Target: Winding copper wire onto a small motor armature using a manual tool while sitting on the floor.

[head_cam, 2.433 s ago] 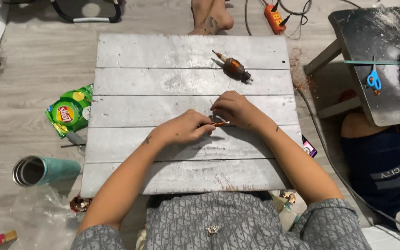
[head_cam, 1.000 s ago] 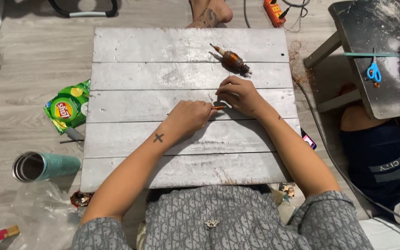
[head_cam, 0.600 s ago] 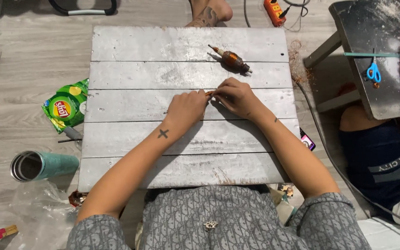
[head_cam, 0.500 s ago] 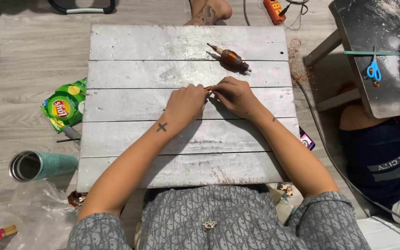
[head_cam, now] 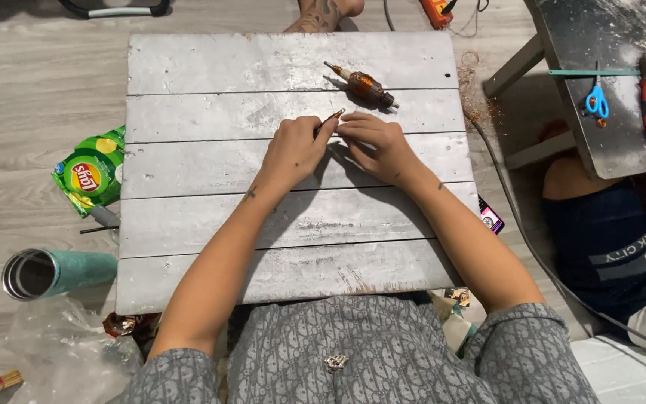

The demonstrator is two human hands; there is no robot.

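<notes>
My two hands have slid farther up the grey plank board [head_cam: 188, 224], so the work sits nearer the brown motor part [head_cam: 364, 84]. My left hand [head_cam: 297, 146] and right hand [head_cam: 375, 142] pinch one small thin metal piece [head_cam: 334, 116] between closed fingertips. I count one motor part, one teal cup [head_cam: 57, 273] and one chip bag [head_cam: 90, 173].

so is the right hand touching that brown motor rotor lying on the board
Apart. The head view shows bare board between the right hand and the brown rotor; the fingers meet the left hand at a small metal piece.
</notes>
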